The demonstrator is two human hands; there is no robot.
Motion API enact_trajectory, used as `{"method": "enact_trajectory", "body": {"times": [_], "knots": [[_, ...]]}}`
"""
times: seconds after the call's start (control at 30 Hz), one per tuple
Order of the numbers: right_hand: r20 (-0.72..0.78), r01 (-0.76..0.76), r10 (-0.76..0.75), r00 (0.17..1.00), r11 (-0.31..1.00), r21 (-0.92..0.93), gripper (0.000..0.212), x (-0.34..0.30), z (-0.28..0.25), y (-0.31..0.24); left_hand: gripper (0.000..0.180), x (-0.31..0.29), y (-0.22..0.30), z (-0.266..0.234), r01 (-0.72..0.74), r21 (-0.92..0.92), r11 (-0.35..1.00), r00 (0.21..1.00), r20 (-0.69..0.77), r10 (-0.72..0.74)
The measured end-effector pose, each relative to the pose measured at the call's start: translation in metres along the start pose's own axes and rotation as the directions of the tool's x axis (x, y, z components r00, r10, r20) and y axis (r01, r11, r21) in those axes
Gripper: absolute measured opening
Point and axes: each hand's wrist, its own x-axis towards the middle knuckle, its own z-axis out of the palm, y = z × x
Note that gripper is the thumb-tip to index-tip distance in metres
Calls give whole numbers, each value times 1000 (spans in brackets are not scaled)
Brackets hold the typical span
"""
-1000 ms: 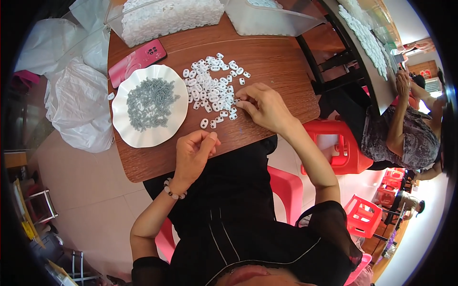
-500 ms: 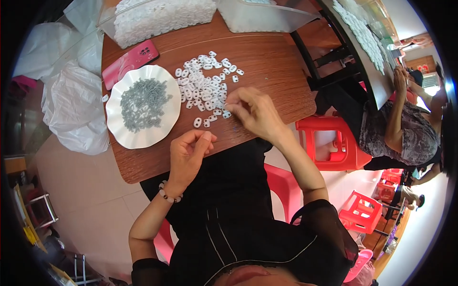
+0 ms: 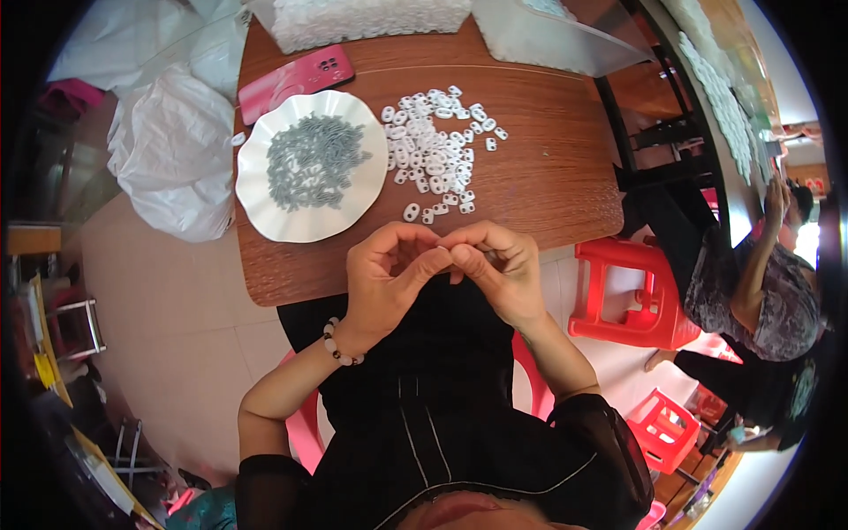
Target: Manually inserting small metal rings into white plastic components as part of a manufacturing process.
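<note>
Pinched fingertip to fingertip: left hand (image 3: 386, 281) and right hand (image 3: 496, 269) meet just over the near edge of the desk (image 3: 548, 177), thumbs and forefingers closed on something too small to make out between them, probably one of the small white pieces. Cannot tell which hand carries the load.

Best done by keeping both wrists low and close to the body, so the pinch stays steady above the lap rather than drifting out over the floor. Worth holding the part near the fingertips only, leaving its openings free. Light pressure seems enough; a hard squeeze risks flicking so small a part away.

Supply lies within easy reach: a loose pile of white pieces (image 3: 433, 150) spread on the wood just beyond the hands, a few strays nearest the edge. Left of it, a white scalloped plate (image 3: 265, 208) filled with small grey parts (image 3: 314, 161). Sensible to pick from the near strays first, and to keep grey and white heaps apart.

Further off: a pink phone (image 3: 296, 79) by the plate, a white plastic bag (image 3: 172, 163) off the left edge, a red stool (image 3: 623, 296) to the right, another person (image 3: 760, 291) seated beyond.
</note>
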Motion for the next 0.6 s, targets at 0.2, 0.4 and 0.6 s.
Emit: {"method": "enact_trajectory", "body": {"times": [0.2, 0.4, 0.6], "knots": [[93, -68, 65, 993, 997, 29, 14, 1, -6, -1, 15, -4, 12, -2, 116, -68, 991, 993, -6, -116], [40, -70, 70, 997, 997, -20, 10, 3, -11, 7, 11, 14, 43, -47, -144, 776, 614, 938, -89, 334], [67, -68, 70, 995, 997, -30, 9, 4, -8, 9, 15, 43, 48, -113, -3, 969, 246, 925, -91, 369]]}}
